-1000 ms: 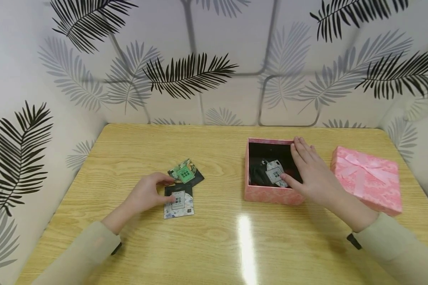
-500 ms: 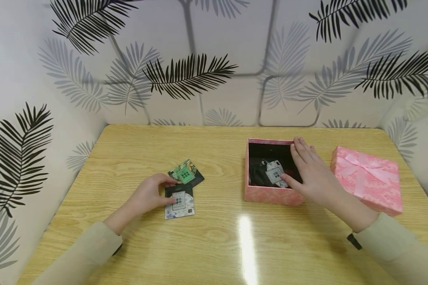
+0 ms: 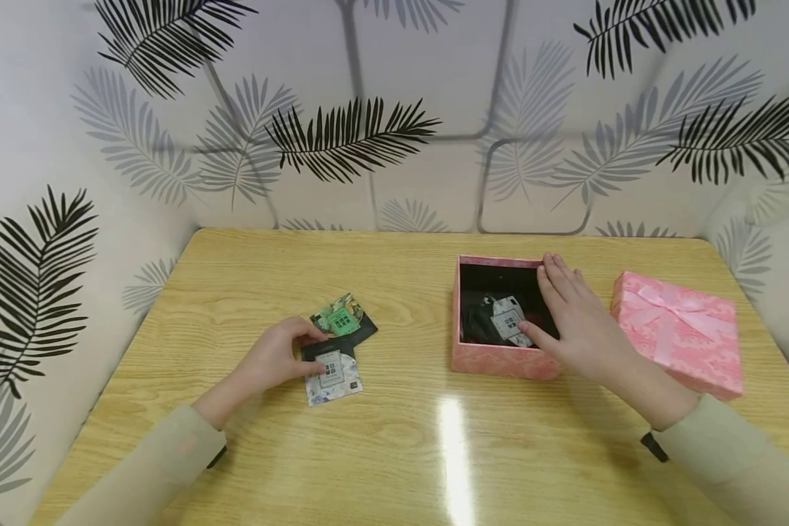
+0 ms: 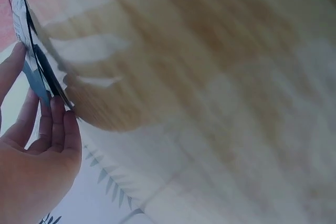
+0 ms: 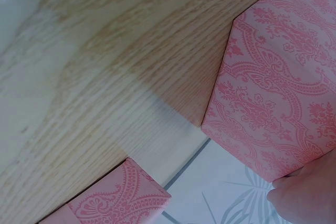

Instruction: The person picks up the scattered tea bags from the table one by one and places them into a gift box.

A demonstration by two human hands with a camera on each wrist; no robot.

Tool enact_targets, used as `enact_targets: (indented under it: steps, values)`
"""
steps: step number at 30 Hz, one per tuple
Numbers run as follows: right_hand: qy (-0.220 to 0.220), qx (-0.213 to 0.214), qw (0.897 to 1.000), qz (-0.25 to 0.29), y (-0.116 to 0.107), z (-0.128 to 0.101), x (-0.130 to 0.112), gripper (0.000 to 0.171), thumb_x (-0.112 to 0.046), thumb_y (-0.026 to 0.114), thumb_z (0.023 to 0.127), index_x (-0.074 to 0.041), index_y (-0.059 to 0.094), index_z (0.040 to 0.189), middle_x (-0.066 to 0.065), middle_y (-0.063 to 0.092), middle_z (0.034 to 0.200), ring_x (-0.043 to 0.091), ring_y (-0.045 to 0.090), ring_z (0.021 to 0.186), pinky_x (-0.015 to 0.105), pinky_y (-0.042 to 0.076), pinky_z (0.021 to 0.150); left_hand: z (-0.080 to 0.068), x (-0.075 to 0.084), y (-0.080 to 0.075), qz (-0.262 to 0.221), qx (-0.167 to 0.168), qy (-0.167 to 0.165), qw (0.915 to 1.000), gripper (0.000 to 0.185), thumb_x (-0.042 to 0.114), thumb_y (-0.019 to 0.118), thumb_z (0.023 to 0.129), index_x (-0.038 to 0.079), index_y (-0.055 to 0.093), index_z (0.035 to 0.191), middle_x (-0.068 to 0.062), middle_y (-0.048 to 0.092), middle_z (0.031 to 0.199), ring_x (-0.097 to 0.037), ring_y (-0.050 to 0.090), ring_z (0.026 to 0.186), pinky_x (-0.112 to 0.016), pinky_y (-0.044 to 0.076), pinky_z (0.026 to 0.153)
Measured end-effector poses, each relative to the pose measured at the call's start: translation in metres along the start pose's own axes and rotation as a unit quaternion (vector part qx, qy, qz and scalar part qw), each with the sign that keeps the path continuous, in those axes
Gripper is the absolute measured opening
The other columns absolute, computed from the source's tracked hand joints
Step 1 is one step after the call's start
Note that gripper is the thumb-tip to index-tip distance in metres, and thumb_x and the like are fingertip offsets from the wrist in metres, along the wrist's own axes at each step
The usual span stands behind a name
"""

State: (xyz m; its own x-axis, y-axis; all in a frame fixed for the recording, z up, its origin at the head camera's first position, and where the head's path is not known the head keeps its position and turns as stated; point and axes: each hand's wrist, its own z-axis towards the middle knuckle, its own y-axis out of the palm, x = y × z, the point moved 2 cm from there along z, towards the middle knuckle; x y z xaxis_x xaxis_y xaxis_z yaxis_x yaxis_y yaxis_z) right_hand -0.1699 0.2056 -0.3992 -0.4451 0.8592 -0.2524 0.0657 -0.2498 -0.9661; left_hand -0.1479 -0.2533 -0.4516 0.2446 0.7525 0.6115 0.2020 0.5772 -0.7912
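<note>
My left hand pinches a flat sachet with a white floral front, thumb on its label. In the left wrist view this sachet is seen nearly edge-on between thumb and fingers. A sachet with a green label lies just behind it, partly overlapped. My right hand rests on the right side of an uncovered pink box, fingers straight along the rim, thumb over the front edge. Inside the box lie a white-labelled sachet and dark packets.
The pink patterned lid with a ribbon bow lies right of the box; its corner shows in the right wrist view. Leaf-patterned sheeting borders the wooden table at the back and sides.
The floral sachet in my left hand has turned slightly, its lower edge swinging to the right. My right hand and the box stay where they were.
</note>
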Motion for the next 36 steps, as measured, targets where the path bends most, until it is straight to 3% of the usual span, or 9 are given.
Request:
enact_targets:
  steps: [6,13,20,26,29,31,36]
  values:
    - [0.002,-0.004,1.0,0.002,-0.001,0.0,-0.001,0.096,-0.055,0.056,0.106,0.01,0.017,0.165,0.027,0.007,0.177,0.043,0.006,0.166,0.055,0.007,0.136,0.0,0.003,-0.002,-0.022,0.003,-0.028,0.9994,0.038,0.013,0.092,0.084,0.006,0.077,0.117,-0.01,0.077,0.114,-0.025,0.07,0.105,-0.045,0.057,0.096]
    - [0.003,-0.003,1.0,0.0,-0.002,0.0,-0.001,0.096,-0.055,0.056,0.106,0.01,0.017,0.165,0.027,0.007,0.177,0.043,0.006,0.166,0.055,0.006,0.136,0.004,0.005,-0.005,-0.063,0.017,-0.046,0.9968,0.029,0.009,0.088,0.088,0.004,0.078,0.115,-0.012,0.078,0.105,-0.019,0.069,0.093,-0.023,0.055,0.078]
    - [0.004,-0.006,1.0,-0.001,-0.002,-0.001,-0.001,0.096,-0.055,0.055,0.106,0.009,0.016,0.166,0.026,0.005,0.177,0.042,0.005,0.166,0.054,0.006,0.137,0.012,0.007,-0.004,-0.117,0.028,-0.089,0.9887,0.02,0.007,0.082,0.093,-0.001,0.08,0.111,-0.016,0.079,0.104,-0.014,0.073,0.089,-0.018,0.059,0.078]
    - [0.003,-0.006,1.0,-0.001,-0.002,-0.002,0.0,0.096,-0.055,0.055,0.106,0.01,0.016,0.165,0.026,0.005,0.177,0.043,0.005,0.166,0.055,0.006,0.136,0.021,0.013,-0.003,-0.156,0.03,-0.14,0.9773,0.019,0.01,0.08,0.095,-0.001,0.081,0.11,-0.019,0.081,0.11,-0.023,0.078,0.098,-0.018,0.058,0.078]
    - [0.001,-0.005,1.0,-0.002,-0.002,-0.001,0.0,0.096,-0.054,0.055,0.106,0.01,0.016,0.165,0.026,0.005,0.177,0.043,0.005,0.166,0.055,0.006,0.136,0.026,0.018,-0.007,-0.181,0.036,-0.168,0.9683,0.022,0.014,0.08,0.097,-0.001,0.081,0.113,-0.019,0.079,0.118,-0.016,0.076,0.099,-0.018,0.056,0.079]
    - [-0.001,-0.003,1.0,-0.004,-0.002,0.0,0.001,0.096,-0.054,0.056,0.106,0.01,0.016,0.165,0.027,0.006,0.177,0.044,0.005,0.166,0.055,0.006,0.136,0.03,0.021,-0.011,-0.209,0.042,-0.183,0.9596,0.024,0.013,0.078,0.098,-0.003,0.079,0.116,-0.018,0.079,0.119,-0.008,0.073,0.094,-0.018,0.058,0.078]
    - [-0.002,-0.003,1.0,-0.006,-0.002,0.001,0.0,0.096,-0.054,0.057,0.106,0.01,0.017,0.165,0.027,0.007,0.177,0.044,0.006,0.166,0.056,0.007,0.136,0.041,0.026,-0.023,-0.291,0.048,-0.202,0.9341,0.03,0.008,0.074,0.1,-0.011,0.072,0.123,-0.002,0.08,0.099,0.002,0.069,0.078,-0.02,0.062,0.076]
